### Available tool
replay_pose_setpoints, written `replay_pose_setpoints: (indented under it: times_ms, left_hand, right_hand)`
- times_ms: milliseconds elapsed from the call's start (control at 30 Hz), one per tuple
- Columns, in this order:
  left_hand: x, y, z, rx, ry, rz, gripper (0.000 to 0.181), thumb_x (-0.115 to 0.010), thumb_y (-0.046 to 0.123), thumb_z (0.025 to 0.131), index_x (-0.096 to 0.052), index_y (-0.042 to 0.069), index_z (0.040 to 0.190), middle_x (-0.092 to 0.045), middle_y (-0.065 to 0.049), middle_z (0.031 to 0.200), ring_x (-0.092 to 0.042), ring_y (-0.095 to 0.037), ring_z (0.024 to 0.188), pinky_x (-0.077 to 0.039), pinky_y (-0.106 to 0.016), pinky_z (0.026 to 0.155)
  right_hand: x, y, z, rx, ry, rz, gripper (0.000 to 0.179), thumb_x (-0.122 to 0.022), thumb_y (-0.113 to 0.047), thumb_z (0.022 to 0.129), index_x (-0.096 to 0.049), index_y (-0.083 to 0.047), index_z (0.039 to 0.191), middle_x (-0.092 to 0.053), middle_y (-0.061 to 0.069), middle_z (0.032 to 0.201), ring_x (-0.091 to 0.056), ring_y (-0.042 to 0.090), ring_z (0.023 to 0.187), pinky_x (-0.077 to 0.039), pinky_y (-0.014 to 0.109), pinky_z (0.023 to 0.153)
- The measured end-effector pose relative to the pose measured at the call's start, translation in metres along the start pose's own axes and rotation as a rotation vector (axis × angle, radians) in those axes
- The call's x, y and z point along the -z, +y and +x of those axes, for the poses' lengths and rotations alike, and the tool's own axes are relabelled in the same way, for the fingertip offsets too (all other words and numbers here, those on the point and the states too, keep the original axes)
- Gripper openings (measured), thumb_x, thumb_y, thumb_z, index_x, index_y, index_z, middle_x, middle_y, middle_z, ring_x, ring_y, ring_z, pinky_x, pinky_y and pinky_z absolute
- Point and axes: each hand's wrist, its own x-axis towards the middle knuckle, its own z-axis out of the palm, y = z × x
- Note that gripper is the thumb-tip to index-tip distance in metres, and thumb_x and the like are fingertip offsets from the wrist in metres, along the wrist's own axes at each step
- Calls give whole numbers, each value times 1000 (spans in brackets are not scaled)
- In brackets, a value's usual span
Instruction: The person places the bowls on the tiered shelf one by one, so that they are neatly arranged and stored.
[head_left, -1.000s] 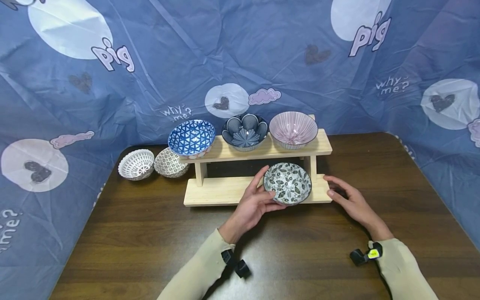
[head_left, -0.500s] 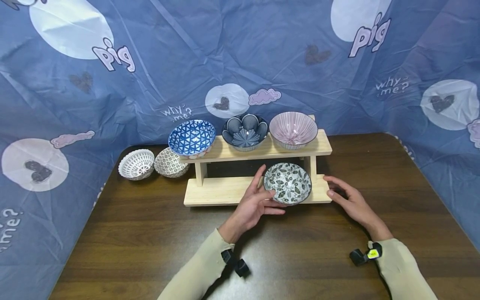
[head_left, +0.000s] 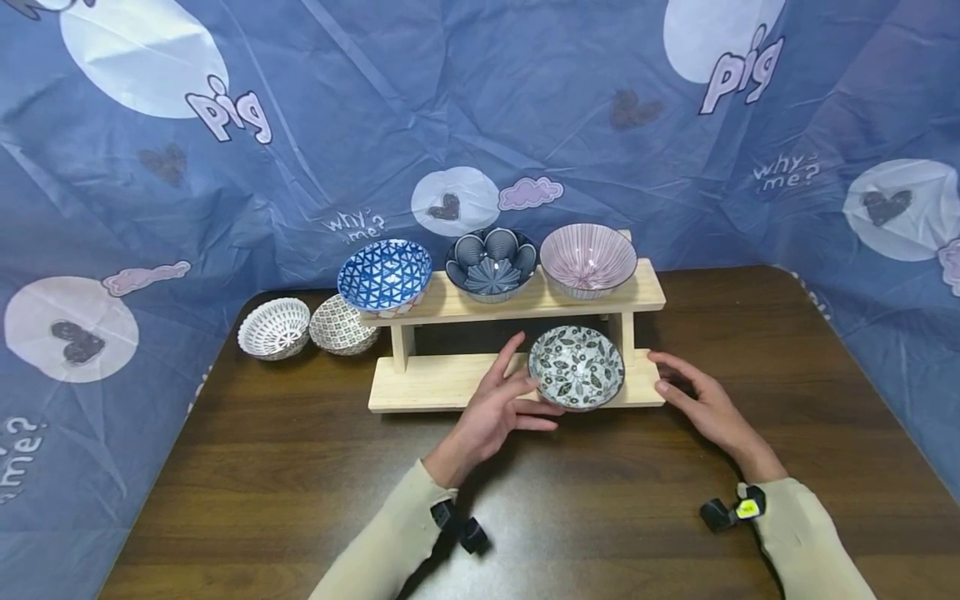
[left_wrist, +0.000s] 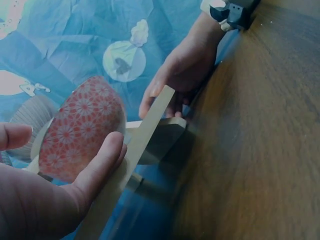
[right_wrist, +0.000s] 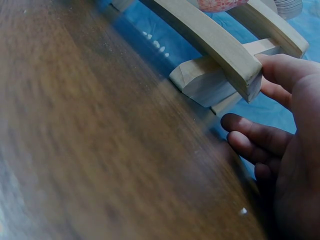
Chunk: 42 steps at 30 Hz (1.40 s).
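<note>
Shelf (head_left: 442, 307) steady; leaf-patterned bowl (head_left: 576, 367) in place, left hand (head_left: 480, 417) easing off

Shelf unmoved over the last second. Bowl likewise: over the right part of the lower board (head_left: 423, 383), apparently resting; base contact hidden. Left hand has slid slightly left, fingers (head_left: 534, 423) loose and spread; cannot tell whether the thumb (head_left: 517, 387) grazes the rim. Right hand (head_left: 712, 412) stays by the board's right end, relaxed fingertips (right_wrist: 271, 64) against it, not clenched. Inference: bowl being released, board bearing its weight.
</note>
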Motion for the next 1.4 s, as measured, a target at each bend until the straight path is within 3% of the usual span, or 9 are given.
replay_pose_setpoints:
  times_ms: [233,500,700,833,1067,1300,1400]
  left_hand:
    - [9,6,-5,-1,19,27,75,-44,12,99,-5,24,162,-32,-27,159,-74,-22,86,-64,-44,80]
    - [22,15,-16,-15,79,60,63,-43,14,102,-17,16,159,-36,-31,152,-75,-24,86,-64,-44,80]
    - [31,19,-24,-23,119,57,47,-43,10,102,-33,8,148,-63,-15,124,-75,-25,82,-64,-43,77]
    - [38,21,-29,-34,116,66,41,-42,8,102,-36,0,142,-71,-3,107,-75,-23,81,-64,-39,75]
    - [55,25,-42,-67,102,78,25,-43,9,103,-48,7,128,-75,0,99,-75,-21,81,-64,-37,75]
    - [71,30,-55,-68,99,106,19,-41,7,103,-54,8,117,-76,-1,93,-75,-18,79,-64,-35,75]
    - [76,33,-61,-74,108,114,18,-40,7,102,-56,8,112,-76,-1,91,-74,-17,78,-64,-34,75]
  right_hand:
    - [1,1,-1,-7,-2,-2,47,-54,-25,104,-48,-11,148,-50,17,150,-44,-18,109,-40,18,93]
    - [0,3,-1,13,10,-1,46,-54,-24,104,-49,-10,147,-51,19,148,-46,-18,109,-41,12,89]
    - [-1,3,-1,8,13,-4,46,-54,-25,104,-49,-9,147,-50,21,149,-45,-18,109,-41,12,91]
    - [-1,5,-1,9,11,-4,46,-54,-26,104,-49,-9,146,-50,20,149,-46,-17,110,-41,13,92]
    - [-1,6,0,4,5,-9,46,-53,-28,104,-48,-10,147,-49,18,150,-46,-17,110,-41,13,92]
    - [-1,6,0,8,4,-4,46,-53,-26,104,-49,-9,146,-49,21,150,-45,-17,110,-41,14,92]
    - [-1,6,0,18,10,6,45,-54,-26,104,-49,-10,146,-53,2,148,-46,-17,110,-41,13,92]
